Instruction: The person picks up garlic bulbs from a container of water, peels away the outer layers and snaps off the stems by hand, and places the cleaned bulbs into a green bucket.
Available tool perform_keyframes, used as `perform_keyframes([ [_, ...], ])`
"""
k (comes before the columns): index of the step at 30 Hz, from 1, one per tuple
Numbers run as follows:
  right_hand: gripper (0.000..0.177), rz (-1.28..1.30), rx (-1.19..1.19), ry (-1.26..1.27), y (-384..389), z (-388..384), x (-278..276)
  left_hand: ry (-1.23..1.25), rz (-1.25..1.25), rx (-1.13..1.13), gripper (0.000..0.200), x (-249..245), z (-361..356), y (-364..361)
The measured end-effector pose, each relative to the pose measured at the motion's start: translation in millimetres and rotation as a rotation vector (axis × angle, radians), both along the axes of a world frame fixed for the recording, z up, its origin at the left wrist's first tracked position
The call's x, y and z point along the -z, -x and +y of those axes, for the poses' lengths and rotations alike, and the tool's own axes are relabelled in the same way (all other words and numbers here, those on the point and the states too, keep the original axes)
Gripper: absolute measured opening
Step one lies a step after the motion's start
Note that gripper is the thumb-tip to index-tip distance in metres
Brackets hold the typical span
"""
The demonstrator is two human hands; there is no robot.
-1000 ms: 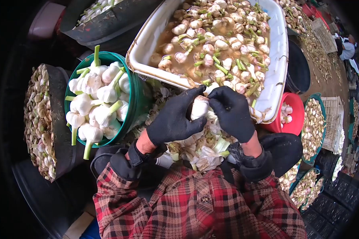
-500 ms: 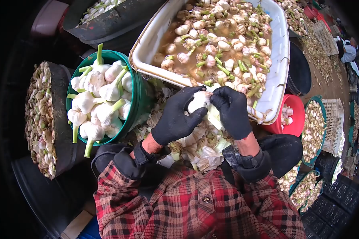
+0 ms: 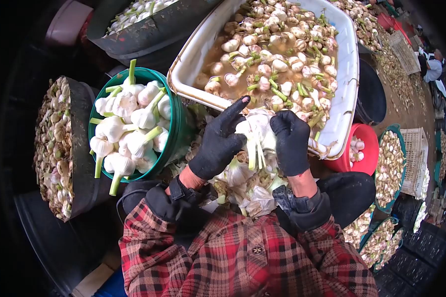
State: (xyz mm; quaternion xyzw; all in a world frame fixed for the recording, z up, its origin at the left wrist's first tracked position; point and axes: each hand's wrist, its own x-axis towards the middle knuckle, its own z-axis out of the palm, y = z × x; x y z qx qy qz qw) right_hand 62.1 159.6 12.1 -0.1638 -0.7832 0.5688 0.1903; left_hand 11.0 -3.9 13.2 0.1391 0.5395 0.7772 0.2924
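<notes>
Between my gloved hands is a white garlic bulb point(image 3: 249, 127), its stalk split into pale strips that hang toward me. My left hand point(image 3: 217, 143) holds the bulb from the left, with the index finger stretched out toward the tub and a bare fingertip showing through the black glove. On the other side my right hand point(image 3: 291, 142) is closed in a fist against the loose garlic skin point(image 3: 267, 136); its fingertips are hidden. Below both hands lies a heap of peeled skins and stalk pieces point(image 3: 255, 198) in my lap.
Ahead stands a white tub point(image 3: 193, 91) of brownish water with floating garlic. At left, a green bucket point(image 3: 176, 143) holds cleaned bulbs, beside a dark container point(image 3: 86, 148) of unpeeled garlic. A red bucket point(image 3: 366, 148) and a green basket point(image 3: 400, 190) are at right. Another person point(image 3: 433, 69) is far right.
The garlic bulb has turned so its stalk strips hang down toward me. My left index finger has straightened, and my right hand has closed into a fist and moved slightly down. The view shifted slightly.
</notes>
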Motion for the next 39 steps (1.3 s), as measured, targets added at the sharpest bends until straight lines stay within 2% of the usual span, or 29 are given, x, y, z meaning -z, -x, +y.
perform_keyframes([
  [5, 0.010, -0.076, -0.050, 0.203, -1.3, 10.5, -1.0, 0.013, 0.031, 0.023, 0.073, -2.8, -0.7, 1.7],
  [8, 0.014, -0.003, -0.084, 0.154, -5.4, 10.8, -16.7, -0.006, -0.077, 0.028, 0.070, 0.5, 3.0, -0.4],
  [11, 0.022, 0.006, -0.189, 0.147, -12.0, 6.0, -20.6, 0.020, 0.014, -0.033, 0.067, 7.3, 6.5, -2.6],
  [13, 0.027, 0.005, -0.208, 0.065, -13.6, 0.2, -23.3, 0.077, 0.245, -0.136, 0.066, 10.4, 10.0, -4.8],
  [14, 0.028, 0.051, -0.199, 0.050, -13.1, -2.9, -21.9, 0.080, 0.244, -0.134, 0.066, 12.7, 9.1, -3.9],
  [16, 0.029, 0.081, -0.125, 0.020, -12.0, -6.2, -12.1, 0.365, 0.661, -0.153, 0.066, 16.3, 6.6, -0.7],
  [17, 0.029, 0.081, -0.123, 0.021, -12.0, -5.2, -8.2, 0.366, 0.662, -0.150, 0.066, 16.0, 7.6, -1.4],
  [20, 0.026, 0.028, -0.073, 0.031, -12.0, -3.4, -5.0, 0.339, 0.561, -0.224, 0.061, 14.5, 8.3, -1.5],
  [22, 0.021, 0.101, -0.058, 0.002, -12.7, -4.0, -8.9, 0.326, 0.417, 0.008, 0.059, 10.1, 4.3, 5.5],
  [23, 0.021, 0.101, -0.058, 0.000, -12.9, -3.5, -10.5, 0.325, 0.417, 0.007, 0.059, 5.5, 4.5, 8.0],
  [25, 0.018, 0.159, -0.076, -0.126, -13.1, -2.3, -12.6, 0.361, -0.093, 0.119, 0.050, -12.3, 4.8, 12.3],
  [26, 0.018, 0.161, -0.078, -0.126, -12.5, -1.4, -10.5, 0.094, -0.381, 0.106, 0.051, 4.4, -0.5, 11.6],
  [27, 0.019, 0.215, -0.086, -0.133, -12.2, -0.3, -6.3, 0.094, -0.381, 0.105, 0.051, 3.2, -3.2, 12.5],
  [29, 0.020, 0.267, -0.094, -0.139, -12.9, -0.2, -5.4, -0.179, -0.554, 0.327, 0.050, -0.2, -6.4, 13.5],
  [30, 0.020, 0.301, -0.115, -0.136, -13.5, -0.6, -8.8, -0.198, -0.554, 0.383, 0.049, 3.7, -6.7, 14.4],
  [32, 0.021, 0.335, -0.136, -0.133, -14.9, 0.3, -13.4, -0.274, -0.595, 0.339, 0.043, 4.5, -7.2, 12.8],
  [34, 0.021, 0.380, -0.242, -0.290, -16.1, 4.5, -16.6, -0.350, -0.632, 0.294, 0.040, 1.7, -7.6, 13.7],
  [36, 0.021, 0.370, -0.271, -0.376, -16.5, 3.3, -22.4, 0.472, 1.126, -0.015, 0.049, -1.7, -9.5, 16.6],
  [37, 0.020, 0.359, -0.299, -0.463, -16.3, 2.6, -23.7, 0.473, 1.126, -0.016, 0.049, -4.5, -10.3, 15.5],
  [39, 0.022, 0.355, -0.304, -0.537, -15.4, 1.9, -24.5, 0.411, 0.623, -0.100, 0.052, -11.1, -11.1, 9.2],
])
